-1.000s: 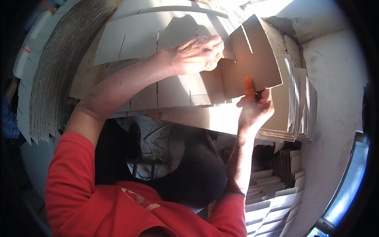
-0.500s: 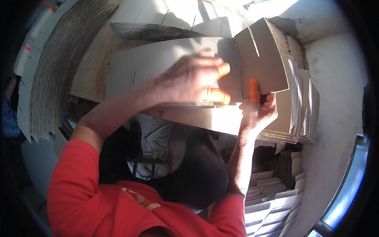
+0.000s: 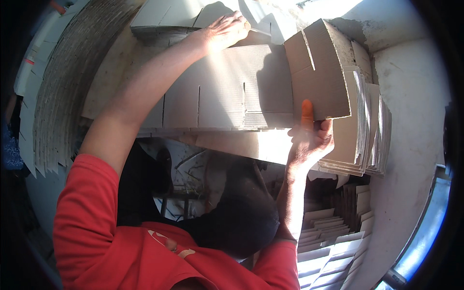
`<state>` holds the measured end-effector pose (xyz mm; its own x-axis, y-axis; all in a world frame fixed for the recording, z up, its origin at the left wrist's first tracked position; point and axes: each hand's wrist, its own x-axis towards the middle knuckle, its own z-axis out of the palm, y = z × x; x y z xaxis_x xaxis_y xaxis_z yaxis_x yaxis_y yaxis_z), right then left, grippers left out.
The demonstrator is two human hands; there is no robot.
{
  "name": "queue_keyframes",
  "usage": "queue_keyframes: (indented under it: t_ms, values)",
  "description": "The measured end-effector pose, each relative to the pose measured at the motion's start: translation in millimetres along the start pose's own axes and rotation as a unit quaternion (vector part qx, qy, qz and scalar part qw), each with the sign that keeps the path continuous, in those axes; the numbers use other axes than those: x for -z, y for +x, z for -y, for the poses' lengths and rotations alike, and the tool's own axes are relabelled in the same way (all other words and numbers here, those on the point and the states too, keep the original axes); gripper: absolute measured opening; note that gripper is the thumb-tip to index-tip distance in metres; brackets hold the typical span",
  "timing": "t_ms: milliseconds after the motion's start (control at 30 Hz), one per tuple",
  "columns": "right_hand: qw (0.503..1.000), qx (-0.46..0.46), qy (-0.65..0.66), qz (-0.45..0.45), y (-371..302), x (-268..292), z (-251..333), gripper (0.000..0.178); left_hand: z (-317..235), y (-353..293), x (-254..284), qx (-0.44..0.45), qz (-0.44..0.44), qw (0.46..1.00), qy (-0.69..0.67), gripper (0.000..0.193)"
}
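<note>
My right hand point(image 3: 311, 145) grips the near edge of a brown slotted cardboard piece point(image 3: 325, 84), its orange-covered thumb lying on top and its fingers curled beneath. The piece stands tilted at the right end of a pale slotted cardboard sheet point(image 3: 220, 96), which lies flat in front of me. My left hand point(image 3: 227, 31) reaches across to the far stack of slotted cardboard point(image 3: 174, 14). Its bent fingers are closed at that stack's near edge, where a top sheet seems slightly raised; the fingertips are partly hidden.
A tall stack of cardboard point(image 3: 72, 72) curves along the left. More cardboard pieces point(image 3: 360, 125) lean together at the right by a pale wall point(image 3: 411, 121). Partitioned cardboard point(image 3: 333, 251) sits low at the right, beside my leg point(image 3: 237, 212).
My left hand has moved away from the flat sheet, up and left to the far stack. The brown piece in my right hand has shifted slightly toward me.
</note>
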<state>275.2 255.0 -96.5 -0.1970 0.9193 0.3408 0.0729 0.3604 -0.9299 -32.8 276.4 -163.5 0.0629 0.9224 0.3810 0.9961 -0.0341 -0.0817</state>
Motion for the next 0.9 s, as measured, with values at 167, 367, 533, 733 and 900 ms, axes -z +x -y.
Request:
queue_keyframes:
  t_ms: [167,367,533,733,900]
  values:
    - [1.0,-0.015,-0.025,0.004,-5.9,-8.8,3.5,0.017,10.3,-3.6,3.9,0.1,-0.056,0.989,-0.09,0.016]
    - [0.987,-0.088,-0.124,0.06,-6.3,-8.4,12.3,0.014,-5.5,1.0,41.4,0.046,-0.198,0.978,-0.039,0.025]
    - [0.985,0.026,-0.152,0.071,-4.4,-8.2,6.7,0.018,-25.0,5.4,73.1,-0.009,-0.198,0.979,-0.037,0.02]
    - [0.992,-0.108,0.065,0.0,3.4,-18.8,4.0,0.029,-53.8,-0.1,85.2,-0.052,-0.234,0.967,-0.083,0.015]
    - [0.978,0.041,-0.192,0.064,-5.6,-15.1,10.7,0.058,-74.0,-14.3,100.5,-0.061,-0.246,0.956,-0.148,0.02]
